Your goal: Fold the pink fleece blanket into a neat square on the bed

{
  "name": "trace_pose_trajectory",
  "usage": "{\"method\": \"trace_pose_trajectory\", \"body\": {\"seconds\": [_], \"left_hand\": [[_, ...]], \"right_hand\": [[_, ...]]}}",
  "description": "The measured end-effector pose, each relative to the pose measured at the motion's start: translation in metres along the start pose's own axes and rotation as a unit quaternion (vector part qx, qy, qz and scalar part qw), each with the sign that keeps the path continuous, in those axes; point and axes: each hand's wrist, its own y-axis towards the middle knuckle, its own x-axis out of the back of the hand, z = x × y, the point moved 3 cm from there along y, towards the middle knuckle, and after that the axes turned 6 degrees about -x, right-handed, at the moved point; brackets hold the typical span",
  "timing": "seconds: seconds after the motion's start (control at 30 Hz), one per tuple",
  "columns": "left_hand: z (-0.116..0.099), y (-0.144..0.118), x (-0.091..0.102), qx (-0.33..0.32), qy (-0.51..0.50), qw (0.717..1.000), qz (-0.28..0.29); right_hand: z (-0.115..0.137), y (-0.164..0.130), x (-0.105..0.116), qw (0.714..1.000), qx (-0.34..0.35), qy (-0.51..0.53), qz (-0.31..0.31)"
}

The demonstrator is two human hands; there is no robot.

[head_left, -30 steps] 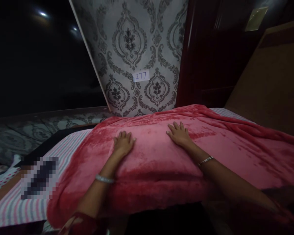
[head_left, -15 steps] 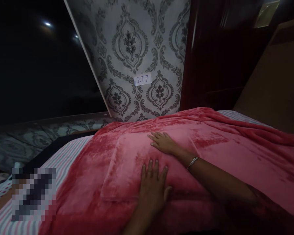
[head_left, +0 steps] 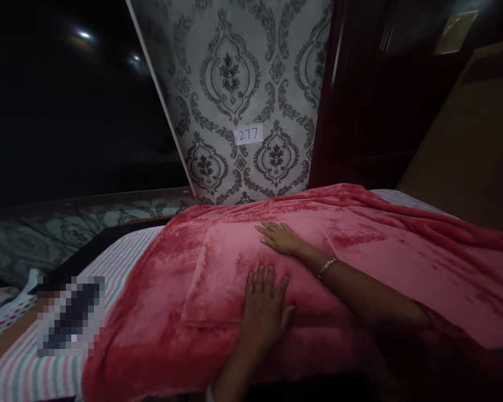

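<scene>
Pressing flat on a pink fleece blanket (head_left: 402, 262), both hands open: left hand (head_left: 265, 310) palm down, fingers (head_left: 260, 279) spread narrow and gripping nothing; right hand (head_left: 281, 239) laid just beyond it, fingers (head_left: 266, 228) straight and close together, likewise holding nothing. Resting on a raised rectangular bulge (head_left: 226, 279) beneath the blanket, shaped like a pillow, though fully covered and so impossible to identify. Spread across a bed with a striped sheet (head_left: 113, 262) showing at the left edge and a sliver at far right. Wearing a thin metal bangle (head_left: 326, 268) on the right wrist; left wrist cut off by the bottom edge. Lost in shadow along the lower right, where the right sleeve (head_left: 444, 340) merges with dark fabric. Blurred into pixel blocks at lower left, a patch (head_left: 71, 315) hiding whatever lies on the sheet. Black and unreadable across the upper left, apart from two small light spots (head_left: 84, 34). Reading "277" in handwriting on a small white label (head_left: 248, 134) stuck to the grey damask wallpaper (head_left: 235, 72). Standing dark beside it, a reddish wooden door frame (head_left: 331, 95); a pale plate (head_left: 456, 25) high on the right, too dim to make out.
</scene>
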Motion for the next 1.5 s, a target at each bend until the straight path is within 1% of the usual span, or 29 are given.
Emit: {"method": "trace_pose_trajectory", "body": {"seconds": [0.1,0.17,0.2,0.27,0.33,0.4,0.5,0.63,0.73,0.83,0.97,1.07,1.17,1.2,1.27,1.33,1.37,1.43,1.5], "left_hand": [[-0.001,-0.005,0.004,-0.040,0.006,0.998,-0.053],[-0.005,-0.010,0.006,-0.072,0.013,0.993,-0.096],[-0.008,-0.013,0.006,-0.079,0.021,0.991,-0.107],[-0.013,-0.017,0.004,-0.074,0.043,0.991,-0.103],[-0.018,-0.020,-0.001,-0.061,0.064,0.993,-0.082],[-0.021,-0.022,-0.004,-0.056,0.073,0.993,-0.070],[-0.022,-0.023,-0.007,-0.053,0.072,0.995,-0.053],[-0.022,-0.023,-0.004,-0.054,0.068,0.995,-0.048],[-0.023,-0.023,-0.003,-0.056,0.066,0.995,-0.044],[-0.023,-0.023,-0.003,-0.059,0.065,0.995,-0.044],[-0.023,-0.023,-0.005,-0.052,0.059,0.996,-0.052],[-0.023,-0.023,-0.003,-0.052,0.054,0.995,-0.063],[-0.021,-0.024,0.003,-0.068,0.049,0.994,-0.076],[-0.021,-0.025,0.007,-0.073,0.047,0.992,-0.087],[-0.017,-0.028,0.016,-0.073,0.049,0.989,-0.122],[-0.013,-0.033,0.024,-0.054,0.059,0.985,-0.154],[-0.010,-0.036,0.025,-0.041,0.067,0.984,-0.160],[-0.006,-0.042,0.022,-0.012,0.080,0.986,-0.148],[-0.003,-0.046,0.013,0.014,0.080,0.988,-0.128]], "right_hand": [[0.008,-0.007,0.010,1.000,0.012,0.008,0.007],[0.015,-0.014,0.011,0.999,0.052,0.005,0.010],[0.018,-0.017,0.009,0.997,0.073,0.002,0.014],[0.019,-0.019,0.004,0.994,0.103,-0.001,0.026],[0.016,-0.015,0.000,0.993,0.111,-0.003,0.030],[0.010,-0.006,-0.003,0.994,0.101,-0.006,0.027],[0.001,0.012,-0.003,0.997,0.067,-0.002,0.027],[-0.009,0.034,-0.003,0.998,0.030,0.030,0.035],[-0.013,0.045,-0.006,0.998,0.009,0.049,0.042],[-0.015,0.048,-0.008,0.997,-0.006,0.057,0.042],[-0.013,0.044,-0.006,0.998,-0.016,0.057,0.031],[-0.009,0.041,-0.001,0.998,-0.027,0.052,0.029],[0.001,0.035,0.009,0.998,-0.028,0.049,0.025],[0.007,0.031,0.012,0.998,-0.017,0.050,0.023],[0.022,0.021,0.014,0.997,0.033,0.058,0.022],[0.038,0.010,0.012,0.991,0.112,0.067,0.031],[0.046,0.005,0.009,0.985,0.153,0.067,0.038],[0.058,0.002,0.002,0.974,0.211,0.057,0.055],[0.064,0.007,-0.006,0.970,0.231,0.038,0.066]]}}
